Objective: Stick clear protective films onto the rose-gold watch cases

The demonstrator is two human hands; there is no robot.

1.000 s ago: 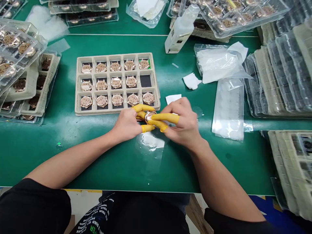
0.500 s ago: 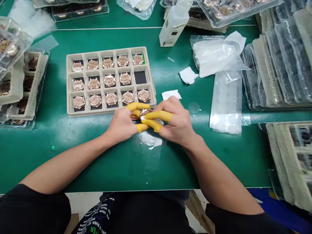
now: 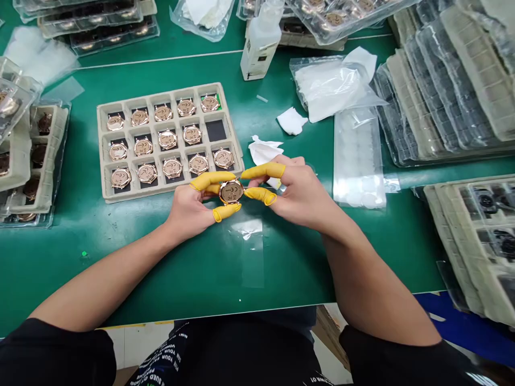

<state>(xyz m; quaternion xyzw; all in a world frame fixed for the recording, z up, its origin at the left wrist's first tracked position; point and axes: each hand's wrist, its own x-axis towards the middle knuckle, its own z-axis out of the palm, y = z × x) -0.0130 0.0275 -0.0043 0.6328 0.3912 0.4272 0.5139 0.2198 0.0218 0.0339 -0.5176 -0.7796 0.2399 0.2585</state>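
My left hand (image 3: 192,206) and my right hand (image 3: 298,194) meet over the green table, fingertips in yellow finger cots. Between them they pinch a round rose-gold watch case (image 3: 231,191), its back facing up. Just beyond it lies a beige compartment tray (image 3: 105,196) filled with several similar watch cases (image 3: 172,168); one cell at the right of the middle row (image 3: 216,130) is vacant and dark. A white wipe (image 3: 262,150) lies behind my right hand. A clear plastic film (image 3: 251,241) lies on the table below the hands.
Stacks of trays with watch cases (image 3: 24,155) sit at the left and along the far edge. A white bottle (image 3: 258,45) stands at the back. Plastic bags (image 3: 333,86), a clear blister sheet (image 3: 358,161) and stacked trays (image 3: 446,86) fill the right side.
My right fingers have drawn back from on top of the watch case, so its back now shows between both hands. The view has shifted slightly to the right.
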